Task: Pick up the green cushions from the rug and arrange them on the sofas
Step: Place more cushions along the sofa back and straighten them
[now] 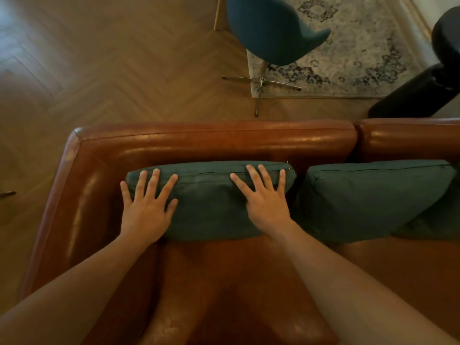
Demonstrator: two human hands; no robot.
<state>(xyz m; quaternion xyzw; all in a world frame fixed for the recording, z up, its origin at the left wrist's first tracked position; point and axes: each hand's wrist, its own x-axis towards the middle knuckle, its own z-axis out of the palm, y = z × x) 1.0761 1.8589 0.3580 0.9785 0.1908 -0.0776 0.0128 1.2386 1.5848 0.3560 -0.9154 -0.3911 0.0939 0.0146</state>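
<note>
Two bare forearms enter, cut off by the lower edge. The left hand and the right hand lie flat with spread fingers on a soft green fabric cushion, pressing but grasping nothing. This cushion leans on the back of the shiny brown leather sofa. Beside it a second green cushion partly hides a third. Behind, a blue shell chair stands at the patterned pale rug; the black object is unclear.

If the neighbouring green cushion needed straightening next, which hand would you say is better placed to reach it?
The right hand, probably. It lies flat on the near cushion at the end closest to the neighbouring cushion. The left hand rests at the far end, beside the sofa's arm.
</note>
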